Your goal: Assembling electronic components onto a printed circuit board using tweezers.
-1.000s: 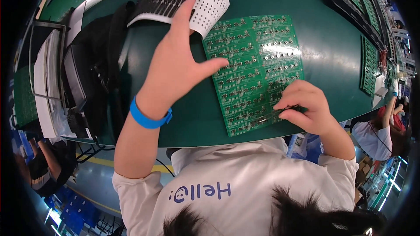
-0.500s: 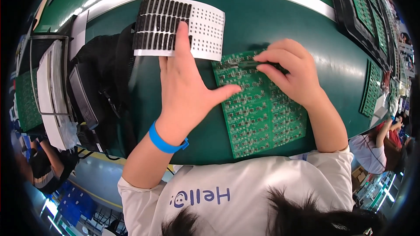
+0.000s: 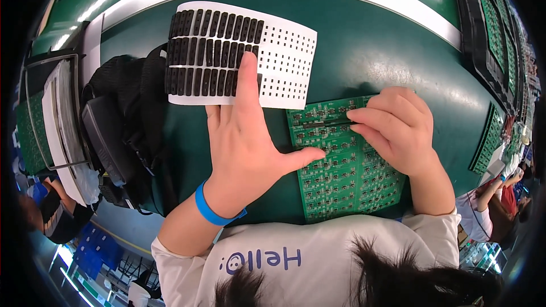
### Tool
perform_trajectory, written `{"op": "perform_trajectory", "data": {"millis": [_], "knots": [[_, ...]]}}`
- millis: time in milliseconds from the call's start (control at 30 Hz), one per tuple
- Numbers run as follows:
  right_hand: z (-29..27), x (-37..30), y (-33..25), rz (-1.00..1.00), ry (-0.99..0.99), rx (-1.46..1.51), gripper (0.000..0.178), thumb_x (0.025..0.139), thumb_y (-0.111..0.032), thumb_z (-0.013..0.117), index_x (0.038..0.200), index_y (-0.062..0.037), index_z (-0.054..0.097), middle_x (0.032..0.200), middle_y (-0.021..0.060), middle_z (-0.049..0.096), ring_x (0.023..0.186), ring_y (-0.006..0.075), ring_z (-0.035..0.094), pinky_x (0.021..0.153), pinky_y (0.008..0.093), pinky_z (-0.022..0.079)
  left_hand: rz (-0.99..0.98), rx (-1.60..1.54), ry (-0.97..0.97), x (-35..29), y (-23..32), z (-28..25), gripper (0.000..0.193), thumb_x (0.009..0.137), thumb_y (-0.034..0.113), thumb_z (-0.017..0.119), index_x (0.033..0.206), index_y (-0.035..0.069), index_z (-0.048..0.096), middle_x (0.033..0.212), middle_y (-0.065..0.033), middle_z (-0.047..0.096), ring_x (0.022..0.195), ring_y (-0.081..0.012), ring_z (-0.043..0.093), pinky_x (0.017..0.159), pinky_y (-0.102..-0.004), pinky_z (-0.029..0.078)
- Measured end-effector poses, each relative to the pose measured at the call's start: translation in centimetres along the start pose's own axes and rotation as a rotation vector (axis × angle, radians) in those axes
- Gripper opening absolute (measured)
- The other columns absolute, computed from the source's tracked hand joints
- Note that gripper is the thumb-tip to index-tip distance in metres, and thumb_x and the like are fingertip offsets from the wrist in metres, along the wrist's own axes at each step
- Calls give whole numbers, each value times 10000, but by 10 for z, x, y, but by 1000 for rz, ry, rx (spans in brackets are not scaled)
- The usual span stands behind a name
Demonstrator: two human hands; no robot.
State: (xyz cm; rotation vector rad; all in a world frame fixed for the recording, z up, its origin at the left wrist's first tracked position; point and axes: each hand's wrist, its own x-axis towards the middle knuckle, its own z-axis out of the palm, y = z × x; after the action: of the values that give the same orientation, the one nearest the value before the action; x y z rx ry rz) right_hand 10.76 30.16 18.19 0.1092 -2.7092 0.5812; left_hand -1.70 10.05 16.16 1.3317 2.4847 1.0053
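Note:
A white sheet (image 3: 287,59) carries rows of small black strips on its left part and tiny dark squares on its right. My left hand (image 3: 242,142) holds it, index finger on top and the other fingertips hidden underneath. The left thumb stretches out over the left side of a green circuit board (image 3: 327,187) lying on the table. Between thumb and fingers, my right hand (image 3: 398,128) pinches dark, thin tweezers (image 3: 325,124). Their tips point left, low over the board's upper rows; whether they grip or touch a part is too small to tell.
The work surface is a green table (image 3: 369,40). To the left lie a black bag (image 3: 122,85), a dark box-shaped object (image 3: 105,139) and a stack of white sheets (image 3: 65,119). Black trays (image 3: 475,40) with boards and another green board (image 3: 487,136) sit to the right. People are at both sides.
Sheet, board and both hands appear lower in view, partly from the head moving. The tweezers now show more clearly across the board's upper rows. Both hands keep their grips.

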Motion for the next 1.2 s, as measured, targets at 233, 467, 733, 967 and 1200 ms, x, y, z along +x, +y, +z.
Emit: {"op": "perform_trajectory", "data": {"millis": [233, 467, 733, 967, 1200], "knots": [[-4, -2, -3, 135, -18, 78, 253, 619, -105, 772, 856, -122, 683, 780, 19, 600, 684, 204, 583, 563, 308, 463, 54, 2, -21, 4, 4, 1, 1320, 455, 397, 904, 1433, -67, 149, 1414, -239, 321, 1214, -401, 383, 1035, -471, 272], [-1, -18, -8, 96, 54, -101, 255, 619, -130, 768, 859, -139, 681, 800, -1, 595, 695, 189, 575, 559, 299, 456, 48, 20, -58, 1, 8, 5, 1347, 453, 396, 907, 1444, -56, 115, 1383, -231, 355, 1249, -393, 350, 1064, -505, 203], [-4, -24, -9, 34, 7, -94, 263, 614, -144, 754, 866, -146, 680, 835, -10, 594, 730, 180, 584, 557, 291, 447, 19, -24, -30, -3, 8, 2, 1236, 523, 305, 899, 1434, -70, 151, 1409, -235, 314, 1235, -394, 341, 1064, -471, 251], [-6, -21, -14, 22, 10, -116, 284, 599, -150, 750, 876, -148, 687, 827, -14, 588, 720, 178, 585, 542, 288, 435, -17, 0, -54, -7, 10, -6, 1245, 510, 323, 901, 1424, -92, 163, 1411, -245, 310, 1226, -399, 357, 1057, -469, 266], [-8, -20, -20, 32, -6, -143, 286, 581, -147, 736, 862, -145, 685, 812, -16, 588, 707, 166, 584, 519, 274, 413, 43, 64, -61, -11, 8, -6, 1268, 512, 387, 892, 1410, -122, 156, 1415, -254, 296, 1234, -401, 357, 1051, -466, 262]]}}
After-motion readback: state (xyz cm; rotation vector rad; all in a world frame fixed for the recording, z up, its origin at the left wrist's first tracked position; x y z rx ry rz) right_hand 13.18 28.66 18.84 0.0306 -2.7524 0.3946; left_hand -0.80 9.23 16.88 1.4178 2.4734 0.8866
